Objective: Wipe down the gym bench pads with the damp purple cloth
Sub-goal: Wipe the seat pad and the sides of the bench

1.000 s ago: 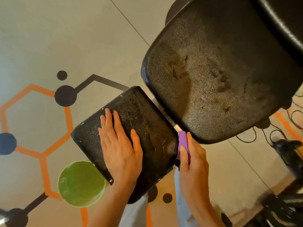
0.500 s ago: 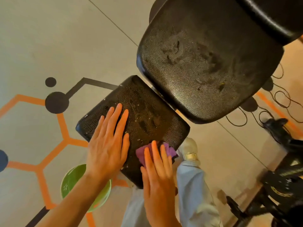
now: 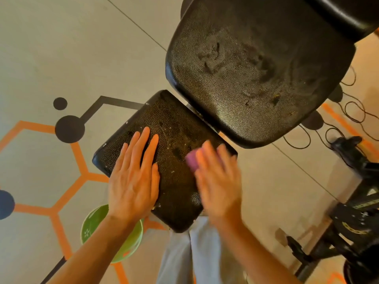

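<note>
A small black seat pad [image 3: 174,128] with a pebbled, speckled surface lies in the middle of the view. Behind it rises the larger black back pad [image 3: 256,74], smudged with dust marks. My left hand [image 3: 134,181] lies flat, fingers spread, on the seat pad's left half. My right hand [image 3: 217,177], blurred by motion, presses the purple cloth [image 3: 191,161] onto the seat pad's right half. Only a corner of the cloth shows beside the fingers.
A green bowl [image 3: 92,228] stands on the floor under my left forearm. The floor [image 3: 61,48] is grey with orange hexagon lines and dark dots. Black cables [image 3: 352,111] and black machine parts [image 3: 359,222] fill the right side. My light trouser legs show below the pad.
My right hand has slid the cloth from the seat pad's near edge up and to the right across the pad. My left hand stays flat on the pad.
</note>
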### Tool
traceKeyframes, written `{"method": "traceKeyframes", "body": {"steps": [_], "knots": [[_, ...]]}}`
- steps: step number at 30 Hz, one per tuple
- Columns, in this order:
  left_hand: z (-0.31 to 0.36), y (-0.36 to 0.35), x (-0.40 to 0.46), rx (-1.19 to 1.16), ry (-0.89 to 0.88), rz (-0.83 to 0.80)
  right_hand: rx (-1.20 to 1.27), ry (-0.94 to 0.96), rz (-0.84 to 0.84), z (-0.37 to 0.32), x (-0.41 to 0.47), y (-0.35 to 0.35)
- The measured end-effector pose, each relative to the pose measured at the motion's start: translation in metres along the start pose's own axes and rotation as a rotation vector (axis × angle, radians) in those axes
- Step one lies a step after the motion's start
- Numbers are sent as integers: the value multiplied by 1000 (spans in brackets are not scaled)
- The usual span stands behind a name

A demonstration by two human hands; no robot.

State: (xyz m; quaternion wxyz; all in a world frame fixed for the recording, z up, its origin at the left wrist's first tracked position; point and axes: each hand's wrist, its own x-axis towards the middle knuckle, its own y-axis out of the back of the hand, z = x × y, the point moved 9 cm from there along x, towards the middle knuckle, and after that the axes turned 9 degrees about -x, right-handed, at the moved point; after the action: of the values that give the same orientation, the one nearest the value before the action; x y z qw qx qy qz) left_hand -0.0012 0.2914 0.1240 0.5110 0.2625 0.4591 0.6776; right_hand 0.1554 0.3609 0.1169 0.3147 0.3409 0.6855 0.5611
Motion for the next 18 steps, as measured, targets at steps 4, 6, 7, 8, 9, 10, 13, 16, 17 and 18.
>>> {"method": "traceKeyframes", "body": {"steps": [4, 6, 7, 8, 9, 10, 13, 16, 17, 18], "knots": [[-1, -1, 0, -11, 0, 15, 82, -273, -22, 2, 5, -7], [-1, -1, 0, -20, 2, 15, 43, -71, -51, -53, -44, -4], [-1, -1, 0, -23, 5, 11, 47, 41, -54, -69, -60, 2], [-1, -1, 0, -21, 9, 8, 62, 135, -59, -71, -62, 3], [-1, -1, 1, -16, 17, 7, 49, 198, -64, -61, -50, 1], [-2, -1, 0, -9, 24, 6, 12, 208, -57, -43, -30, -2], [-2, -1, 1, -2, 29, 10, 42, -94, -9, 13, 31, -2], [-1, 0, 1, -7, 31, 10, 73, -162, -62, -28, -3, -10], [-1, 0, 1, -14, 32, 14, 79, -61, -88, -55, -25, -8], [-1, 0, 1, -20, 27, 11, 85, 50, -103, -72, -42, -3]]}}
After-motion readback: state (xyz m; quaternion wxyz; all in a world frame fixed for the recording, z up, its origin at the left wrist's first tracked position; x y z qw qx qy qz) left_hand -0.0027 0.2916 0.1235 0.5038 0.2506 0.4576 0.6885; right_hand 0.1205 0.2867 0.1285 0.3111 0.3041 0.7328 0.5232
